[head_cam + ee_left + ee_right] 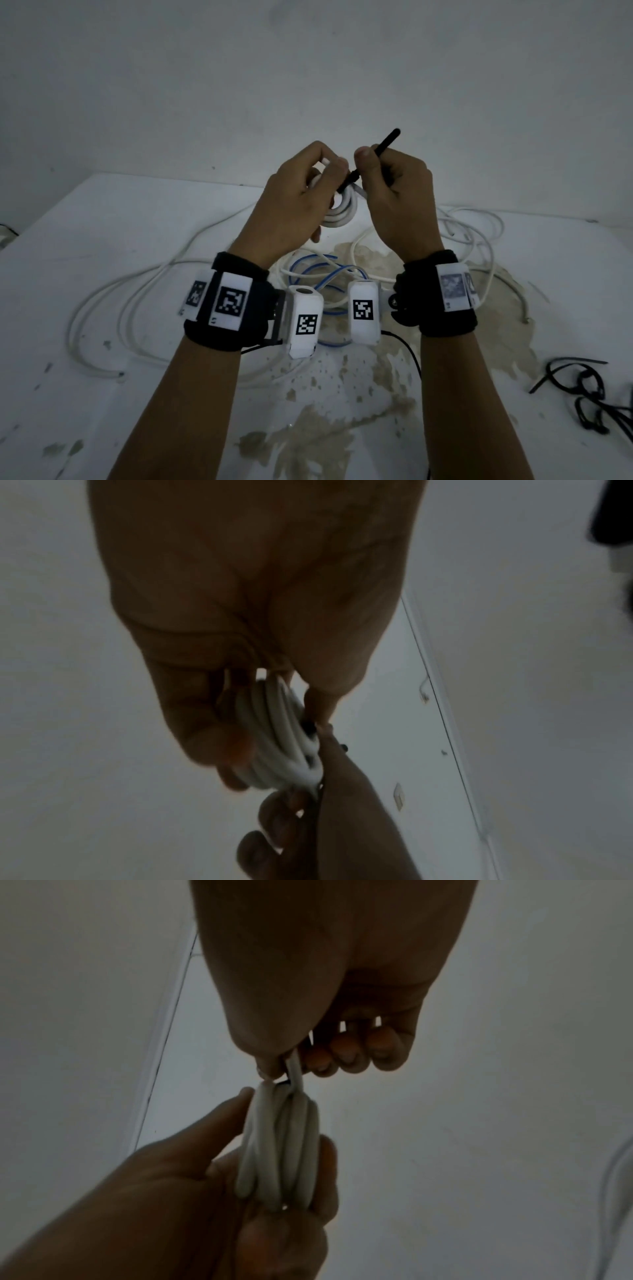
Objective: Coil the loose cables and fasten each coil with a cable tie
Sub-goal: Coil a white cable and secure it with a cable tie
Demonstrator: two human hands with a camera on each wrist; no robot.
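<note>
Above the white table (102, 394), the right hand (394, 192) is pinching a black cable tie (375, 150) between thumb and fingers, likely to cinch it. Left hand (298, 195) fingers are curling round the white cable coil (342, 212), keeping its loops together. Below, several loose white cables (137, 284), one blue cable (318, 270) and spare black ties (582, 387) are lying, too tangled to count.

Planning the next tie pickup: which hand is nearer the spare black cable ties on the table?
Right. The right hand, gripping a black cable tie, is raised on their side; the left hand, holding the white cable coil, is farther from the spare ties.
</note>
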